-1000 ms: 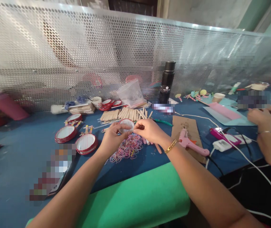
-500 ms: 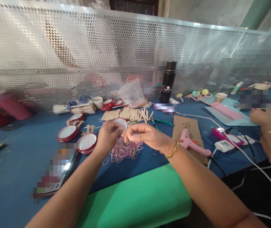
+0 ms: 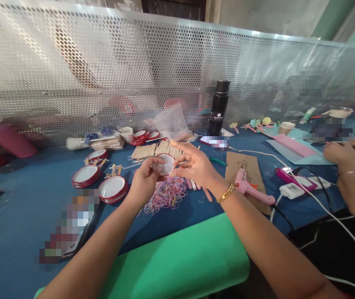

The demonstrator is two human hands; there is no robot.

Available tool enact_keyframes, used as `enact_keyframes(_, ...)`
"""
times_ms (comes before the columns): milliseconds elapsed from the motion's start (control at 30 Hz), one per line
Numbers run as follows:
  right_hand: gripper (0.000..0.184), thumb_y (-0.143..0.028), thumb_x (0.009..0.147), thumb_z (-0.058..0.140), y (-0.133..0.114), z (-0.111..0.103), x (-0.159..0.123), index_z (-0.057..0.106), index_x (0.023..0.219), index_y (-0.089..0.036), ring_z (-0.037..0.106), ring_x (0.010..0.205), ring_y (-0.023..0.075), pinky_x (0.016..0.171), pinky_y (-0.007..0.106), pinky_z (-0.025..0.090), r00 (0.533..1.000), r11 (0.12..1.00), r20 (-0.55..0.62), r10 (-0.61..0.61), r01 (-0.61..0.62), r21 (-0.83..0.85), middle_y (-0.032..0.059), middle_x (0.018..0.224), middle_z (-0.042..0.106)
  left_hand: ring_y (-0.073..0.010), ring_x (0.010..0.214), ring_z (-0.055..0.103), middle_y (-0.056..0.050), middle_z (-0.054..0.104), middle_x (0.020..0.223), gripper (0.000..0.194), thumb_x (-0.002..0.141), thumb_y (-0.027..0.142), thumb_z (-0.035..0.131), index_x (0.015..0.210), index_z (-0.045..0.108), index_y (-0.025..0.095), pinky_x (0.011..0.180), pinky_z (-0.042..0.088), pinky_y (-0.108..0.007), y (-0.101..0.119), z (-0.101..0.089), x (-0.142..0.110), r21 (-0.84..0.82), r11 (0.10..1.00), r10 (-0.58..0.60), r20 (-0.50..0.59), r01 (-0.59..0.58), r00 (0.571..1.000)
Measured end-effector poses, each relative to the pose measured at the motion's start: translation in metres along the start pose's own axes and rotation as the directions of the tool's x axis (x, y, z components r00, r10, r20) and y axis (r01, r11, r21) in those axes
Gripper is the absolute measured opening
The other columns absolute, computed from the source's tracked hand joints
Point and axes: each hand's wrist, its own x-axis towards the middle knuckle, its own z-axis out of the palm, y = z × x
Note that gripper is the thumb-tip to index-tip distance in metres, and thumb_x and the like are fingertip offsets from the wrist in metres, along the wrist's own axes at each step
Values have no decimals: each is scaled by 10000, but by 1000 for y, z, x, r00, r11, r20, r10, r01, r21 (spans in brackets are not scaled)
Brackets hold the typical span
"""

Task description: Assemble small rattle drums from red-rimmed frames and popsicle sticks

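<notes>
My left hand is closed on the left edge of a round white lid with a red rim. At the lid's right edge, my right hand has its fingers apart, the index finger stretched out above the rim. Whether its thumb touches the lid I cannot tell. A loose heap of pink and purple rubber bands lies just below both hands. More red-rimmed lids are stacked to the left, some with short sticks beside them. Behind my hands is a pile of flat wooden sticks.
To the right, a pink glue gun rests on cardboard, near a power strip with trailing cables. A black bottle stands before the perforated metal screen. Green material lies in front of me. Another person's hands work at far right.
My hands were pinched close together in front of the lid; now they have drawn apart to its two sides. My right fingers have spread, and the lid has shifted slightly right.
</notes>
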Motion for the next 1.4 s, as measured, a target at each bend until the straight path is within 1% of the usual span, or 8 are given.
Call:
enact_keyframes(167, 976, -341, 659, 864, 10, -6, 1, 336, 1478, -285, 379, 1381, 305, 1096, 462, 430, 986, 898, 13, -167, 158, -410, 108, 1517, 359, -118, 678, 591, 32, 600, 865, 386, 762, 273, 655, 1112, 495, 247, 569, 590, -285, -2, -1, 2, -142, 985, -104, -38, 98, 994)
enact_keyframes(267, 948, -368, 643, 870, 17, -3, 1, 364, 1436, -255, 370, 1388, 306, 1160, 494, 332, 982, 836, 47, -184, 182, -518, 125, 1454, 429, -112, 650, 599, 33, 603, 796, 419, 703, 248, 717, 1084, 547, 201, 552, 586, -263, 1, 2, 1, -196, 967, -181, -79, 162, 980)
enact_keyframes(533, 967, -425, 578, 896, 23, 3, -1, 395, 1379, -222, 398, 1361, 305, 1166, 474, 303, 982, 810, 79, -170, 185, -556, 149, 1404, 462, -94, 573, 591, 35, 627, 675, 308, 565, 266, 824, 734, 588, 162, 541, 550, -232, 2, -2, 2, -346, 871, -404, -96, 350, 910)
enact_keyframes(667, 973, -439, 566, 901, 23, 3, 0, 397, 1371, -230, 397, 1363, 309, 1165, 480, 296, 980, 816, 84, -180, 197, -543, 146, 1402, 465, -36, 440, 446, 71, 541, 567, 322, 567, 323, 831, 722, 597, 165, 375, 319, -117, 2, -4, 2, -297, 902, -357, -109, 313, 928)
enact_keyframes(833, 931, -446, 554, 907, 18, 4, 1, 426, 1322, -233, 441, 1326, 289, 1140, 448, 350, 978, 887, 58, -199, 205, -414, 135, 1373, 490, -27, 400, 401, 75, 505, 512, 313, 551, 236, 824, 695, 553, 171, 343, 256, -112, 9, -5, 2, -436, 816, -430, -21, 379, 902)
enact_keyframes(1033, 893, -409, 547, 909, 18, 7, 0, 439, 1289, -243, 514, 1264, 262, 1062, 400, 448, 999, 990, 13, -38, 40, -132, 119, 1366, 492, -30, 369, 410, 55, 505, 472, 235, 586, 196, 802, 688, 595, 150, 327, 266, -116, 10, -4, 1, -385, 793, -459, 134, 472, 879)
enact_keyframes(1233, 862, -334, 527, 924, 22, 16, -3, 476, 1255, -230, 594, 1150, 224, 998, 353, 494, 992, 990, 91, 85, -95, 106, 89, 1274, 582, -11, 370, 409, 58, 515, 526, 237, 608, 195, 808, 744, 622, 138, 321, 274, -99, 14, 0, -2, -439, 749, -434, 241, 497, 868)
enact_keyframes(1400, 831, -348, 506, 919, 17, 24, -5, 507, 1218, -232, 643, 1004, 188, 899, 323, 537, 973, 945, 155, 171, -207, 253, 51, 1153, 637, -20, 364, 413, 55, 516, 519, 255, 614, 242, 824, 747, 635, 134, 321, 308, -118, 15, 3, -7, -429, 785, -381, 233, 446, 895)
